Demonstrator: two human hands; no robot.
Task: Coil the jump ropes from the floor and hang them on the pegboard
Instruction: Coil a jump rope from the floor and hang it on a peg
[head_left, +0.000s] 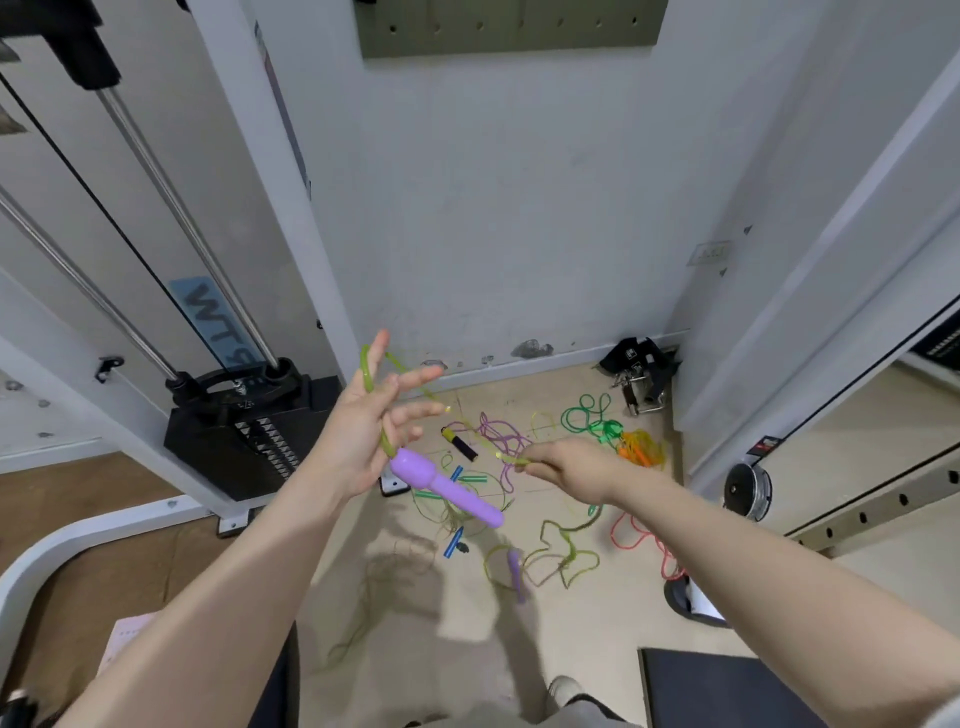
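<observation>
Rope (415, 382) of yellow-green cord runs taut between my hands above the floor (395, 597). My left hand (363, 421) is raised with fingers spread and nearly straight; the cord loops over them, and its purple handle (447, 488) hangs just below my palm. My right hand (566, 467) pinches the cord at its fingertips. More ropes lie tangled on the floor beneath: green (587, 418), orange (641, 447), purple (501, 441), red (641, 540). Pegboard (511, 26) is mounted on the wall above.

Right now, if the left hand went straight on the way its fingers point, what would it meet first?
Probably the white wall. The left hand, with the yellow-green rope looped over it, points up and forward; nothing shows between, though depth is unclear.
</observation>
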